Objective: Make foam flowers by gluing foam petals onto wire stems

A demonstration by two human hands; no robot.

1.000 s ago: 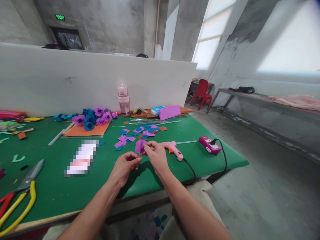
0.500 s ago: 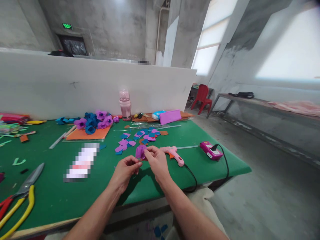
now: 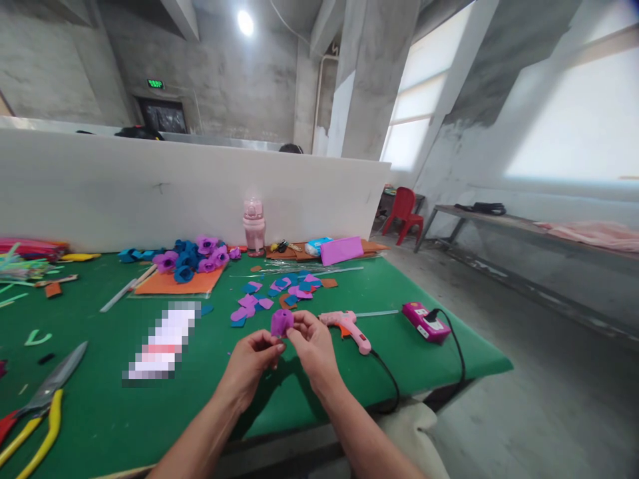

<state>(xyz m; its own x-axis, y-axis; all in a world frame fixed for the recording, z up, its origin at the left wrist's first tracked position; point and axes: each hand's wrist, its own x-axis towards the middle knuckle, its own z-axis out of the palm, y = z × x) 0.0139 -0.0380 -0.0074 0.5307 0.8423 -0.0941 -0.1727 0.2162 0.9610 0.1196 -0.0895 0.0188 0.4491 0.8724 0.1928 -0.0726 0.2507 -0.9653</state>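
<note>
A small purple paper flower (image 3: pixel 281 323) is held up over the table between my two hands. My right hand (image 3: pixel 313 349) has thumb and fingers closed on the flower's right side, pressing its petals. Just beneath the bloom, my left hand (image 3: pixel 253 364) pinches at its base; whatever stem lies between those fingertips is too small to make out. To the right of my hands a pink glue gun (image 3: pixel 352 328) lies on its side with a glue stick in its back. Loose purple and blue petals (image 3: pixel 252 305) are scattered beyond the flower.
Finished purple and blue flowers (image 3: pixel 186 259) lie on an orange sheet (image 3: pixel 174 283). Large shears (image 3: pixel 52 386) rest at left. A magenta power box (image 3: pixel 426 322) with a black cable is at right. A pink bottle (image 3: pixel 254 226) stands by the white partition (image 3: pixel 200 193).
The camera view has tilted up a little, so the table sits lower in the picture. Both hands keep their hold, and the flower appears slightly turned.
</note>
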